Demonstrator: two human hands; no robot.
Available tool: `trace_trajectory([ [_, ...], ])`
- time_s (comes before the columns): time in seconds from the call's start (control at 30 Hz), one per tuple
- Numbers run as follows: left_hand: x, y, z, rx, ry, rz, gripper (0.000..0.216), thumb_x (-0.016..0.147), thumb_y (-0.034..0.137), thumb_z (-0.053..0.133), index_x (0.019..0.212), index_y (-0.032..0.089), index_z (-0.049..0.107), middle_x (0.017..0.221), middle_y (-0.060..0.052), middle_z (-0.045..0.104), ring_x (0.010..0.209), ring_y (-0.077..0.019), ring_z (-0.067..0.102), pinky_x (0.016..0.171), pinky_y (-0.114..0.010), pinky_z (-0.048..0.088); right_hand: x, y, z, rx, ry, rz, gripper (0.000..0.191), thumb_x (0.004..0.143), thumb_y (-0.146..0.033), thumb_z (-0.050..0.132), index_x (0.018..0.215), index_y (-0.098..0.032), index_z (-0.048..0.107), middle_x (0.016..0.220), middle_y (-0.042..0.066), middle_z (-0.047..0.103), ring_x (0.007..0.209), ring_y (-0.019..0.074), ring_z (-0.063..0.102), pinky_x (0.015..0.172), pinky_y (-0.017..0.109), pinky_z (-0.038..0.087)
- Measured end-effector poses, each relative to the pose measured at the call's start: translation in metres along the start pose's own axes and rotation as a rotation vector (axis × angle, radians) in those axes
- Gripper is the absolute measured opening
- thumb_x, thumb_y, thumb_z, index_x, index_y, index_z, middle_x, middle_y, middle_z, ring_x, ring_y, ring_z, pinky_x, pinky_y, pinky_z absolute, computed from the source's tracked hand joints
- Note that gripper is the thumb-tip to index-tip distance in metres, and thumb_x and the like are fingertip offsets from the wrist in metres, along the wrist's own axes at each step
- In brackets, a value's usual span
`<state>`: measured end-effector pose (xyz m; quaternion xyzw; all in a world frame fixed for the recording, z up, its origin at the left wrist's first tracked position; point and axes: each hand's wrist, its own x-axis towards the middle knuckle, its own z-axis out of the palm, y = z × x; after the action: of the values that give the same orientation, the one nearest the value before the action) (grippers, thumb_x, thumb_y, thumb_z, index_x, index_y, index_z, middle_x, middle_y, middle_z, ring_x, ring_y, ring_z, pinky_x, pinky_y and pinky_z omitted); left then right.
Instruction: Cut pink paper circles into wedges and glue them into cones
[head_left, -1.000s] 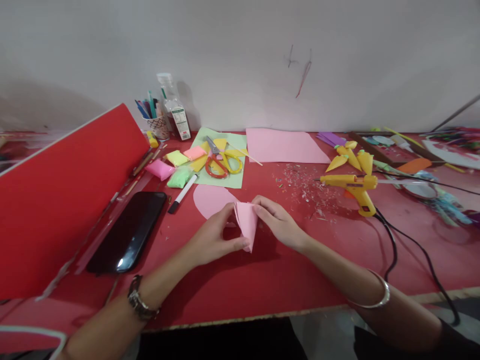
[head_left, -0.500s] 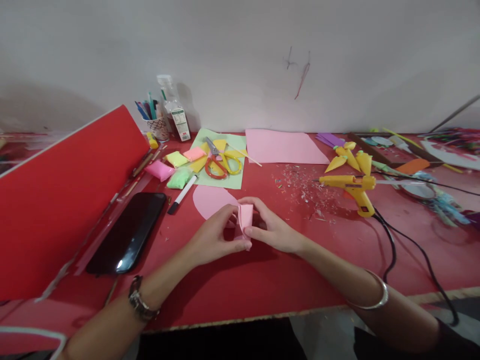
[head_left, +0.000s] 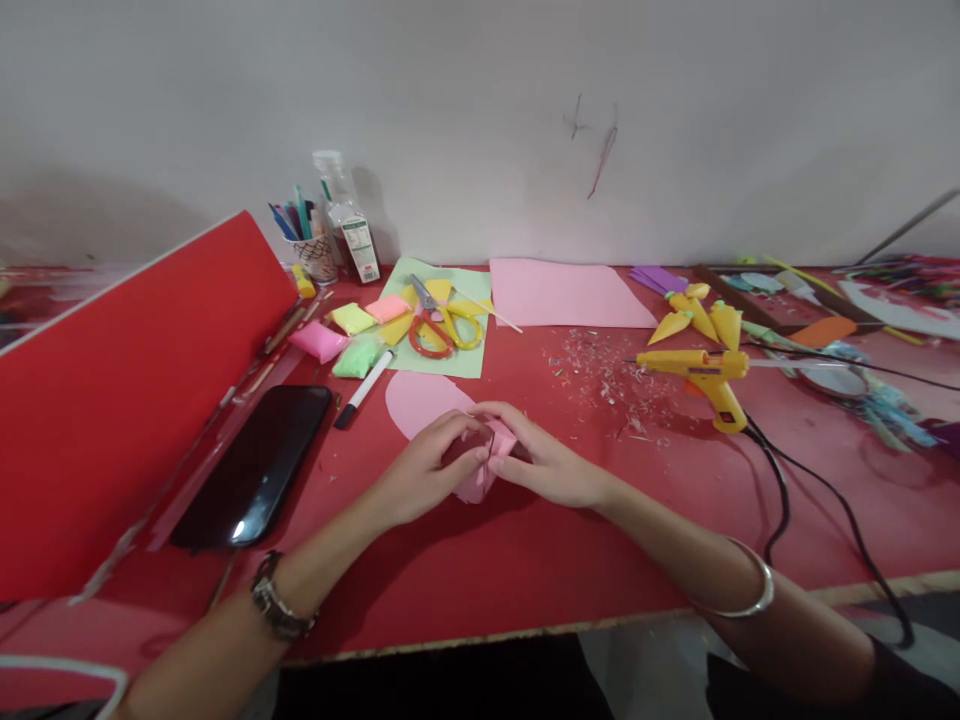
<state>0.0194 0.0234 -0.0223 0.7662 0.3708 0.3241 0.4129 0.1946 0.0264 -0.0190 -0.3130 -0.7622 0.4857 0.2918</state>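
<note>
Between my two hands is a folded piece of pink paper, over the middle of the red table. My left hand pinches its left side with thumb and fingers. From the right, my right hand grips it too, its thumb close to the left thumb. The fingers cover much of the paper, so its full shape is hidden. Just behind my left hand lies a rounded pink paper piece, flat on the table.
A phone, a marker and a red board are at left. Scissors rest on green paper. Behind lies a pink sheet. At right, a yellow glue gun trails its cable beside paper scraps.
The folded pink paper has tilted and opened out; its lower part now shows beneath my fingers. My left thumb has moved up onto it, beside the right thumb.
</note>
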Motion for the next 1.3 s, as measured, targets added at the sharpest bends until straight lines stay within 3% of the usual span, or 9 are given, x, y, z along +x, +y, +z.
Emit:
trace_trajectory([
  [0.23, 0.000, 0.000, 0.004, 0.095, -0.024, -0.067, 0.016, 0.074, 0.024, 0.049, 0.087, 0.018, 0.056, 0.094, -0.005, 0.058, 0.087, -0.0174, 0.054, 0.081, -0.034, 0.042, -0.002, -0.003, 0.002, -0.006, 0.001, 0.197, 0.041, 0.078, -0.022, 0.050, 0.116, -0.019, 0.035, 0.121, 0.011, 0.045, 0.110, 0.0208, 0.047, 0.088, 0.040, 0.042],
  [0.43, 0.000, 0.003, 0.003, 0.078, -0.020, -0.075, 0.011, 0.073, 0.023, 0.045, 0.070, 0.018, 0.054, 0.087, -0.003, 0.053, 0.084, -0.0171, 0.051, 0.079, -0.034, 0.042, 0.000, 0.002, 0.000, 0.068, 0.022, 0.105, 0.041, 0.076, -0.021, 0.051, 0.114, -0.021, 0.036, 0.119, 0.008, 0.044, 0.113, 0.0181, 0.043, 0.095, 0.037, 0.037],
  [0.6, 0.002, 0.002, -0.002, -0.077, 0.036, -0.120, 0.011, 0.070, 0.025, 0.045, 0.067, 0.018, 0.053, 0.080, -0.002, 0.052, 0.080, -0.0165, 0.051, 0.077, -0.032, 0.043, 0.003, 0.005, -0.006, 0.177, 0.070, 0.110, 0.041, 0.073, -0.020, 0.050, 0.111, -0.022, 0.035, 0.102, 0.003, 0.048, 0.097, 0.0142, 0.049, 0.083, 0.031, 0.041],
  [0.7, 0.003, 0.000, -0.007, -0.206, 0.090, -0.146, 0.012, 0.068, 0.029, 0.048, 0.066, 0.018, 0.053, 0.082, -0.003, 0.055, 0.080, -0.0168, 0.052, 0.077, -0.032, 0.043, 0.005, 0.007, -0.007, 0.206, 0.170, 0.148, 0.035, 0.072, -0.020, 0.050, 0.106, -0.022, 0.040, 0.089, 0.001, 0.051, 0.079, 0.0122, 0.051, 0.069, 0.028, 0.043],
  [0.83, 0.004, 0.004, -0.012, -0.415, 0.250, -0.190, 0.012, 0.067, 0.028, 0.050, 0.061, 0.018, 0.051, 0.106, -0.005, 0.056, 0.094, -0.0190, 0.052, 0.079, -0.030, 0.043, 0.007, 0.009, -0.009, 0.256, 0.473, 0.157, 0.023, 0.071, -0.023, 0.052, 0.094, -0.022, 0.048, 0.078, -0.001, 0.051, 0.067, 0.0106, 0.048, 0.059, 0.024, 0.039],
  [0.9, 0.002, 0.007, -0.017, -0.410, 0.341, -0.213, 0.014, 0.067, 0.028, 0.049, 0.057, 0.018, 0.048, 0.103, -0.004, 0.057, 0.090, -0.0175, 0.053, 0.075, -0.028, 0.043, 0.007, 0.009, -0.013, 0.306, 0.598, 0.156, 0.021, 0.071, -0.026, 0.054, 0.091, -0.022, 0.048, 0.071, -0.003, 0.049, 0.061, 0.0098, 0.046, 0.054, 0.023, 0.037],
  [1.0, -0.003, 0.008, -0.026, -0.173, 0.422, -0.211, 0.019, 0.067, 0.030, 0.044, 0.051, 0.019, 0.043, 0.070, 0.000, 0.054, 0.068, -0.0136, 0.049, 0.062, -0.025, 0.041, 0.007, 0.007, -0.022, 0.343, 0.638, 0.191, 0.023, 0.068, -0.027, 0.056, 0.089, -0.022, 0.048, 0.062, -0.006, 0.046, 0.054, 0.0088, 0.042, 0.049, 0.022, 0.033],
  [1.1, -0.012, 0.006, -0.036, 0.168, 0.371, -0.246, 0.023, 0.069, 0.031, 0.038, 0.049, 0.020, 0.037, 0.051, 0.004, 0.037, 0.052, -0.0114, 0.038, 0.050, -0.024, 0.032, 0.007, 0.002, -0.032, 0.283, 0.511, 0.297, 0.024, 0.067, -0.025, 0.056, 0.089, -0.020, 0.047, 0.059, -0.007, 0.047, 0.052, 0.0083, 0.042, 0.050, 0.022, 0.032],
  [1.3, -0.023, 0.005, -0.031, 0.904, 0.035, -0.360, 0.027, 0.078, 0.028, 0.038, 0.058, 0.018, 0.054, 0.064, -0.002, 0.057, 0.057, -0.0166, 0.052, 0.051, -0.027, 0.034, 0.008, 0.004, -0.041, -0.026, 0.259, 0.400, 0.019, 0.068, -0.019, 0.054, 0.086, -0.018, 0.047, 0.059, -0.006, 0.048, 0.052, 0.0089, 0.042, 0.052, 0.024, 0.032],
])
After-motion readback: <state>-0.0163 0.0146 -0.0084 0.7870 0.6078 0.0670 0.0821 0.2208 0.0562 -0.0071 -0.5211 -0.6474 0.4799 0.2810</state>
